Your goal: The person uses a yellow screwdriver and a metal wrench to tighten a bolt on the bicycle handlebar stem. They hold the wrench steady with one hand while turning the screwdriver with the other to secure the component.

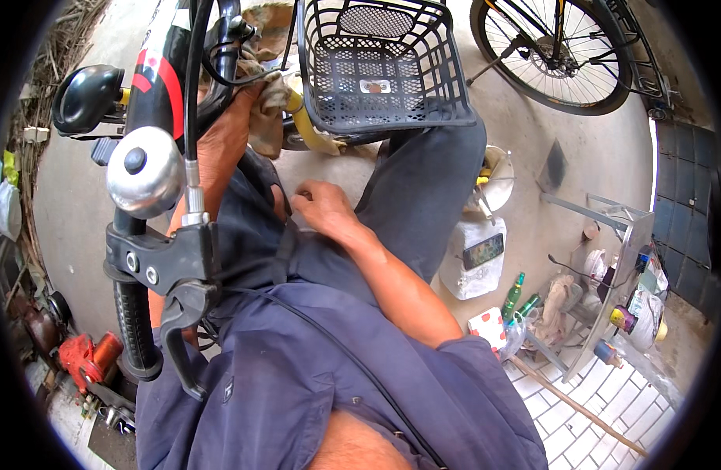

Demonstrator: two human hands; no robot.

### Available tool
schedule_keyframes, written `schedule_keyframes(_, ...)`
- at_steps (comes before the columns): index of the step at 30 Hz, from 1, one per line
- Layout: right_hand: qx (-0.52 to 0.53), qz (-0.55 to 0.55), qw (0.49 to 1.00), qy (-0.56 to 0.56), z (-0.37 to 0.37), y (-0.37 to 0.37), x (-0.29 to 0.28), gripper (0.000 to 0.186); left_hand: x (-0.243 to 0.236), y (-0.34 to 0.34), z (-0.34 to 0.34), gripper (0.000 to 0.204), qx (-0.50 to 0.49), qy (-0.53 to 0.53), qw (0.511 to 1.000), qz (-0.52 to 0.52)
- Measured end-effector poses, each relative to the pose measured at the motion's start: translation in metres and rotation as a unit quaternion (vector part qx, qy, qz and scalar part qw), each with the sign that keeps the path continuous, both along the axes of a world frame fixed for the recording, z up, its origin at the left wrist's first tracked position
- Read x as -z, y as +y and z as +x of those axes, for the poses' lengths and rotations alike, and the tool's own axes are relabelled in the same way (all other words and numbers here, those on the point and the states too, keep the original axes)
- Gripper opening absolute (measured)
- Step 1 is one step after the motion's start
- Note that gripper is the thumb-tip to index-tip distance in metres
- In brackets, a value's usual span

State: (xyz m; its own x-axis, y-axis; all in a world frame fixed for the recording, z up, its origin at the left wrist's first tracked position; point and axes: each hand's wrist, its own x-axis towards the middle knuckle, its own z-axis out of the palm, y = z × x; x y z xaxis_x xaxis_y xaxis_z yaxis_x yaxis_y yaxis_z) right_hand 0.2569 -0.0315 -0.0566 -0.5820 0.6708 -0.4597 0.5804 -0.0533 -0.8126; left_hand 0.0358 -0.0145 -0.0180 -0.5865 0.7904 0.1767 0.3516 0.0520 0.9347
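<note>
My left hand (pixel 239 108) reaches past the handlebar to a stained beige rag (pixel 267 129) and grips its bunched cloth; the fingers are mostly hidden. Beside the rag is a yellow curved bicycle part (pixel 313 131). My right hand (pixel 323 205) is held between my thighs, its fingers curled in; whatever they may hold is hidden. Close on the left rises the bicycle's handlebar, with a black grip (pixel 136 329), a brake lever (pixel 180 337) and a silver bell (pixel 145 172). A black plastic basket (pixel 385 74) stands ahead of my knees.
Another bicycle's wheel (pixel 555 51) stands at the far right. To my right are a white box (pixel 474 254) with a phone on it, green bottles (pixel 513 298), a metal frame (pixel 611 270) and a wooden stick (pixel 576 403). Red tool-like equipment (pixel 86 360) lies at lower left.
</note>
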Motion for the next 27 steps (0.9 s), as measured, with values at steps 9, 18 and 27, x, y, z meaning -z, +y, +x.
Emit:
schedule_keyframes(9,-0.003,-0.005,1.000,-0.006,0.006,0.006,0.009,0.032,-0.021,-0.021,-0.035,0.027,-0.002,0.103,0.995,-0.016)
schedule_keyframes(18,0.016,-0.046,0.999,0.023,0.011,-0.003,0.042,0.038,-0.101,-0.072,-0.171,0.020,-0.221,0.189,0.939,0.180)
schedule_keyframes(27,-0.027,-0.015,0.999,-0.016,0.016,-0.002,0.054,0.037,-0.058,-0.055,-0.156,0.032,-0.010,0.537,0.842,-0.041)
